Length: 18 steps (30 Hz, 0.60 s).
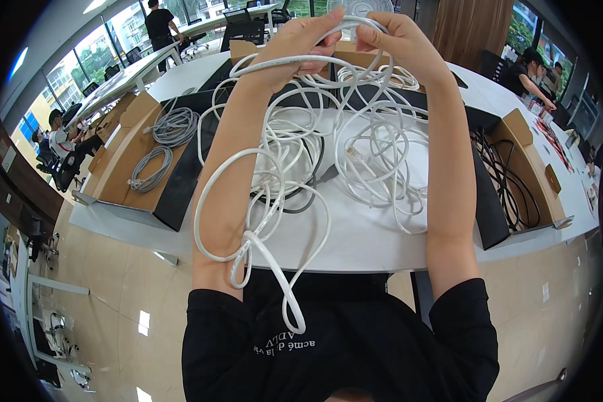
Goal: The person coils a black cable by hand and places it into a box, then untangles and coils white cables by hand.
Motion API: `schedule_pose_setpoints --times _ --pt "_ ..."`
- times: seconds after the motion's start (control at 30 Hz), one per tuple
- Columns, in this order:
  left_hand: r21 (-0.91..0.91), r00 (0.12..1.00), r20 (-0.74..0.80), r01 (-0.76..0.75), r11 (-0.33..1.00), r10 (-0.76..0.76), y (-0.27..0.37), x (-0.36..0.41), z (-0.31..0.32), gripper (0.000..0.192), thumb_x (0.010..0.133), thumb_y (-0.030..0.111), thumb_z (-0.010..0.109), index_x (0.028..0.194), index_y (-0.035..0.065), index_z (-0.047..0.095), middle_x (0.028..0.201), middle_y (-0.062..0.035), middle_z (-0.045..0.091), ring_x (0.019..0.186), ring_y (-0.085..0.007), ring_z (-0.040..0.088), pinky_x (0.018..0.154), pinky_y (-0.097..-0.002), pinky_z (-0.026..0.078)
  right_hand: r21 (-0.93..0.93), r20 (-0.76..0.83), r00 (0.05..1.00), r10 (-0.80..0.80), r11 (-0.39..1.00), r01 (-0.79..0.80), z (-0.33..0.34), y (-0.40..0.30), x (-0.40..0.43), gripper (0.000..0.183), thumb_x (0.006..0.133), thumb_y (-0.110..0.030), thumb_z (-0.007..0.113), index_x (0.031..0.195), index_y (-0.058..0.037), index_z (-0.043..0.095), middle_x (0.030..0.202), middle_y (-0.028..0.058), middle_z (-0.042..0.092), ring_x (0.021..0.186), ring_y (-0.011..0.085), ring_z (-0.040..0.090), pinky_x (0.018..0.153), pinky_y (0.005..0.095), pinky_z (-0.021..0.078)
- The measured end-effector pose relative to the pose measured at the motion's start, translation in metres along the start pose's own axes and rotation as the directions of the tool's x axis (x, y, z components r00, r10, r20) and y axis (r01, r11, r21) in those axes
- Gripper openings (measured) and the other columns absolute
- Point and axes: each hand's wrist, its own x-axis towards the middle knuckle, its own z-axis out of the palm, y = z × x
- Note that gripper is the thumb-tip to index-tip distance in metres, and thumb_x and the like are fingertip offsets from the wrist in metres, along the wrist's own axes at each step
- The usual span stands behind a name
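Both hands are raised over the far side of a white table (362, 246). My left hand (301, 45) grips strands of a white network cable (294, 59), and a loop of it lies across the left wrist. Close by, my right hand (397, 42) pinches the same cable between thumb and fingers. Loose loops hang from the hands down to the tabletop. Another white cable coil (261, 221) dangles around and in front of my left forearm. Below the hands, a tangle of white cables (291, 145) covers a dark cable with a grey plug (327, 173). A clear connector (353, 153) shows among the loops on the right.
An open box (125, 176) on the left holds grey coiled network cables (173, 128). To the right, another box (537, 191) contains black cables (505, 176). Behind the hands, a box has white cable (402, 78) in it. Other people sit or stand farther off.
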Motion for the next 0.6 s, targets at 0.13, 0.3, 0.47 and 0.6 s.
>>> schedule_pose_setpoints --times 0.13,0.3,0.47,0.6 --pt "-0.169 1.0 -0.009 -0.027 0.985 0.026 -0.011 0.011 -0.005 0.047 0.091 0.048 0.038 0.077 0.0057 0.053 0.056 -0.0007 0.048 0.049 -0.0092 0.045 0.046 -0.022 0.035 0.46 0.016 0.987 0.157 0.876 -0.147 0.005 0.003 0.003 0.03 0.087 -0.034 0.056 0.079 -0.0048 0.054 0.053 -0.0028 0.044 0.045 0.0052 0.042 0.043 0.0206 0.0332" --pt "0.527 0.878 -0.129 -0.332 0.782 0.46 -0.017 0.002 -0.014 0.049 0.087 0.048 0.048 0.102 0.0027 0.057 0.083 -0.0026 0.056 0.071 -0.0107 0.056 0.062 -0.026 0.046 0.721 -0.371 0.806 0.46 0.69 -0.062 0.001 -0.001 0.007 0.033 0.088 -0.033 0.054 0.067 -0.0106 0.044 0.047 -0.004 0.032 0.036 0.0059 0.03 0.035 0.0221 0.025" --pt "0.785 0.954 0.298 -0.258 0.564 0.023 0.007 -0.025 -0.024 0.041 0.074 0.043 0.065 0.081 0.0035 0.059 0.07 -0.0005 0.052 0.062 -0.0082 0.049 0.053 -0.0231 0.038 0.746 -0.549 0.658 0.515 0.658 0.106 -0.025 0.017 -0.004 0.037 0.087 -0.035 0.055 0.062 -0.0143 0.039 0.045 -0.0046 0.027 0.035 0.0066 0.025 0.035 0.0228 0.0202" --pt "0.682 0.894 0.384 -0.105 0.724 -0.232 0.018 -0.028 -0.032 0.049 0.075 0.053 0.061 0.061 0.0073 0.052 0.056 0.0005 0.049 0.051 -0.0075 0.047 0.047 -0.0211 0.033 0.731 -0.617 0.605 0.503 0.651 0.204 -0.035 0.014 -0.007 0.04 0.087 -0.039 0.055 0.058 -0.0171 0.036 0.042 -0.0057 0.024 0.033 0.0066 0.023 0.034 0.0225 0.0192"
